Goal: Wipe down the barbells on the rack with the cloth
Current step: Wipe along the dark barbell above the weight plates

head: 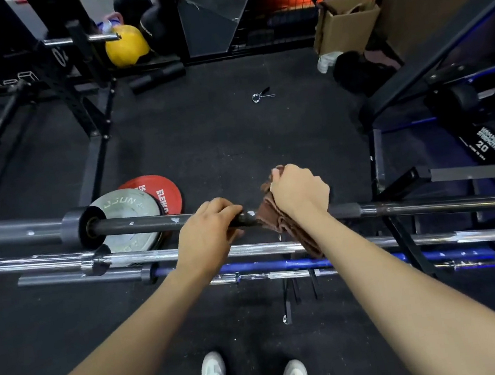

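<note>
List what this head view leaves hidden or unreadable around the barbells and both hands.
- Black barbell: both ends cut off by the frame edges.
- Bar beneath the brown cloth: covered by the cloth and the right hand.
- Left hand: fingertips curl out of sight behind the bar.
- Grey plate: lettering blurred.

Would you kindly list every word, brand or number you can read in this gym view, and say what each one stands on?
"ELEIK", cut off by the grey plate: red weight plate.
"25", partly hidden: same red plate.
"20", under a blurred brand name: black dumbbell.
Raised lettering, too worn to read: grey weight plate.
White numerals, unclear: black rack upright.
</note>
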`<state>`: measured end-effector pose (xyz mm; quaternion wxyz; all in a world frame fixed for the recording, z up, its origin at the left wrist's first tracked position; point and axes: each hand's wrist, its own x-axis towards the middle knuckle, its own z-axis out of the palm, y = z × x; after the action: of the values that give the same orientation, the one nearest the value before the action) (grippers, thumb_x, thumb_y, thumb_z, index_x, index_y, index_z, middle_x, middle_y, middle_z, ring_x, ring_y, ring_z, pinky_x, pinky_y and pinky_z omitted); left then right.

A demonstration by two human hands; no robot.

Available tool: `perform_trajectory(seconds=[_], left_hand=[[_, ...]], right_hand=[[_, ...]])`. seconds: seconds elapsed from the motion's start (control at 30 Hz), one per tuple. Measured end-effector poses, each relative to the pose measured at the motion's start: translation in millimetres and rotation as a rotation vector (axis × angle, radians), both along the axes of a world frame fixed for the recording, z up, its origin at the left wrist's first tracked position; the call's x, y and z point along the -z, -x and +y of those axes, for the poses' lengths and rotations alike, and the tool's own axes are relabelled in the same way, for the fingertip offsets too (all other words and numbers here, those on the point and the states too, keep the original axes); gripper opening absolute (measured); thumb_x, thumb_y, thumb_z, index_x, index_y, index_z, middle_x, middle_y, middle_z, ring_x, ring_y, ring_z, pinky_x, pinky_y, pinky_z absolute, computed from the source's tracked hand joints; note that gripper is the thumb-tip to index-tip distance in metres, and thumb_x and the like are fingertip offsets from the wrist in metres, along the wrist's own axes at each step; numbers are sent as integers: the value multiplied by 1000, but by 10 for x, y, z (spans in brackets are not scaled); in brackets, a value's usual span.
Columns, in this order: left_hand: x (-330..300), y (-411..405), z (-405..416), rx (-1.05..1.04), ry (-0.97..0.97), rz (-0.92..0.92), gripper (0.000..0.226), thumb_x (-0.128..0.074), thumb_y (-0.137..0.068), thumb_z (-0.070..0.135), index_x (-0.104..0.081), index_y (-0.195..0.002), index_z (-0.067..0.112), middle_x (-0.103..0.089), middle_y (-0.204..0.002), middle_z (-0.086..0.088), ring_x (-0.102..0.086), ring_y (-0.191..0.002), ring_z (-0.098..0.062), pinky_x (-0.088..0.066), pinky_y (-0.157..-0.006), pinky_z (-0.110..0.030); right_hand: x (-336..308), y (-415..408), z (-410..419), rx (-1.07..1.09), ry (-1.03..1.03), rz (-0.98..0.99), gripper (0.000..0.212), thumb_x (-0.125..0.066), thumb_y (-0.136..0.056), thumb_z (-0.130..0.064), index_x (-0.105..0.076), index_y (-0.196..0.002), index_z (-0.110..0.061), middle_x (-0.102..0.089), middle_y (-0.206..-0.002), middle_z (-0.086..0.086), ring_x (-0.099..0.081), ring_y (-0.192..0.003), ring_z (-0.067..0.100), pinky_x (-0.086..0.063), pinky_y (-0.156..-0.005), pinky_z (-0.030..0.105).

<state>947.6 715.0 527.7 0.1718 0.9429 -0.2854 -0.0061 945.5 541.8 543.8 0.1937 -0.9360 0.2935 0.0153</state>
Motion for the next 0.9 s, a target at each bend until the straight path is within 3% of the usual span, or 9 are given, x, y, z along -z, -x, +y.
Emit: perform_trajectory(seconds=[0.13,0.2,0.33,0.4,0.47,0.6,0.77,0.83,0.9], left_hand=[[40,-112,275,31,-53,-70,49,-84,-66,20,-68,-112,14,-64,-101,-2,-61,-89,-26,-49,-75,-34],[37,-161,333,51,-80,-98,48,-84,-65,21,-69,-110,15,-65,-98,-2,-62,-87,-27,-48,-75,-34],[26,-245,403,41,-106,-27,39,-74,-78,25,-65,-116,18,-62,-103,-1,-57,-96,-25,-43,-80,-34],[55,-262,418,24,-79,12,36,-74,-77,25,-67,-112,18,-61,-98,-2,-56,-93,-25,-44,-74,-36],[78,-263,396,5,-53,21,34,-77,-73,24,-69,-106,17,-60,-91,-3,-56,-89,-25,-46,-66,-36],[114,-273,395,-1,-72,-25,33,-79,-72,25,-70,-102,17,-60,-87,-2,-57,-85,-24,-41,-55,-32],[24,-296,425,12,-120,16,34,-68,-83,32,-63,-116,25,-57,-100,3,-53,-97,-19,-45,-65,-33],[-25,-305,422,-6,-147,32,35,-65,-85,34,-61,-118,27,-56,-104,4,-51,-101,-17,-45,-69,-33],[-42,-299,405,-19,-156,38,36,-65,-84,34,-61,-119,27,-56,-105,4,-51,-102,-17,-44,-70,-32]], right_hand=[[-50,9,148,211,-249,-279,37,-31,-101,-43,-52,-114,-16,-64,-110,14,-57,-102,36,-36,-76,37],[-8,89,391,72,-216,-395,31,-34,-99,-42,-51,-114,-21,-65,-106,9,-57,-100,32,-37,-76,37],[343,472,572,-403,303,-261,54,-36,-92,-54,-55,-128,-18,-57,-128,7,-51,-122,28,-33,-107,47],[490,585,477,-501,417,-250,59,-38,-91,-55,-51,-134,-17,-52,-135,12,-46,-127,31,-29,-109,49],[515,527,432,-499,498,-239,51,-39,-92,-54,-57,-123,-18,-58,-121,12,-54,-113,32,-37,-100,49],[329,176,536,-375,522,-179,34,-42,-94,-43,-63,-80,-20,-60,-73,5,-58,-68,28,-40,-61,35],[108,-131,510,-252,108,79,42,-29,-99,-42,-66,-104,-21,-68,-102,6,-61,-96,32,-35,-71,35],[185,65,575,-278,297,-60,36,-35,-98,-42,-64,-97,-20,-66,-93,5,-61,-89,30,-38,-72,37],[335,336,632,-329,408,-201,32,-41,-94,-43,-63,-102,-21,-62,-99,4,-58,-95,27,-42,-88,42]])
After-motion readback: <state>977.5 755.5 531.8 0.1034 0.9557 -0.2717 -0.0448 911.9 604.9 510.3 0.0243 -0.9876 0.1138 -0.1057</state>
